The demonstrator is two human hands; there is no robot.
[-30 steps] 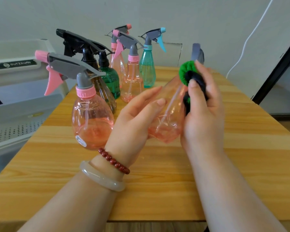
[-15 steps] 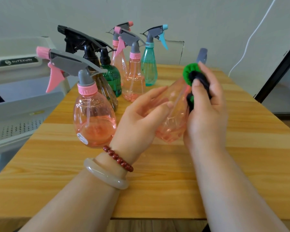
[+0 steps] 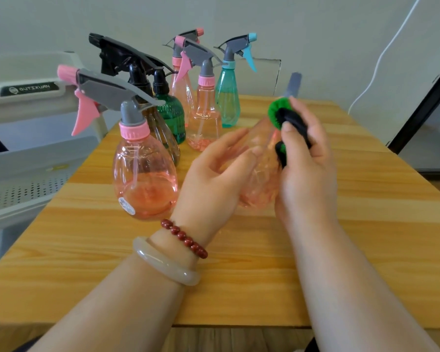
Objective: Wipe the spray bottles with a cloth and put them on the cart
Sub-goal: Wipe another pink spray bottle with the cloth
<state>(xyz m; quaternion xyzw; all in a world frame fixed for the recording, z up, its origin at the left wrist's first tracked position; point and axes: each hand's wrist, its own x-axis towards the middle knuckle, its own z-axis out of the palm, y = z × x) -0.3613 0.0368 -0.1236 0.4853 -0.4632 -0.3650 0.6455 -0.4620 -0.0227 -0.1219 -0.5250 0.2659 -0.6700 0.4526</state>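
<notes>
I hold a clear pink spray bottle [image 3: 261,179] tilted between both hands above the wooden table [image 3: 366,224], its grey head pointing away. My left hand [image 3: 214,174] cups its body from the left, fingers curved round it. My right hand [image 3: 305,163] grips a green and black cloth [image 3: 281,123] against the bottle's neck and right side. Several more spray bottles stand behind: a round pink bottle [image 3: 144,179] nearest, a dark brown bottle [image 3: 163,138], a green bottle [image 3: 172,118], two slim pink ones [image 3: 205,123] and a teal bottle [image 3: 226,97].
A white cart [image 3: 23,153] with perforated shelves stands against the table's left edge. A white cable [image 3: 381,59] hangs on the wall at the right, beside a dark door frame [image 3: 422,102]. Bare tabletop lies in front of and to the right of my hands.
The held bottle and both hands have shifted a little right and up. My right hand's cloth has slid slightly along the bottle's neck. The standing bottles stay put.
</notes>
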